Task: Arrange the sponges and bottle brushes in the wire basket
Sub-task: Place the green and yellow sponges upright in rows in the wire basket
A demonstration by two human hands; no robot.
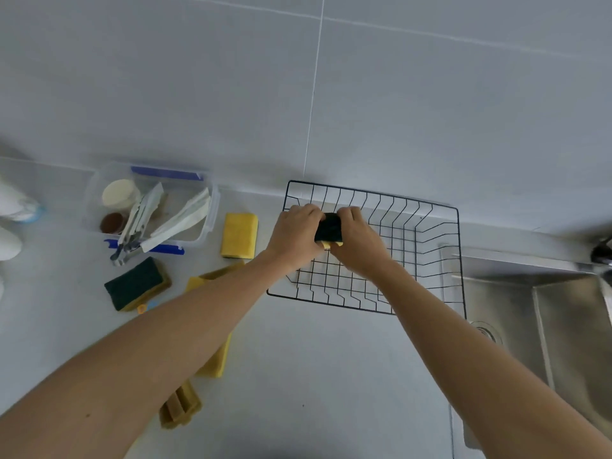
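A clear plastic container [150,207] with blue clips is sitting at the far left of the grey counter [314,376], holding utensils and small round items. Just in front of it a green-topped sponge [137,283] is lying flat, and to its right a yellow sponge [239,235] is resting beside the wire basket [430,260]. Further sponges are lying partly hidden under the left forearm. The left hand [296,238] and right hand [356,241] are both gripping one dark green sponge [329,228] between them, holding it over the basket's left rear part. A steel sink [546,326] is lying at the far right.
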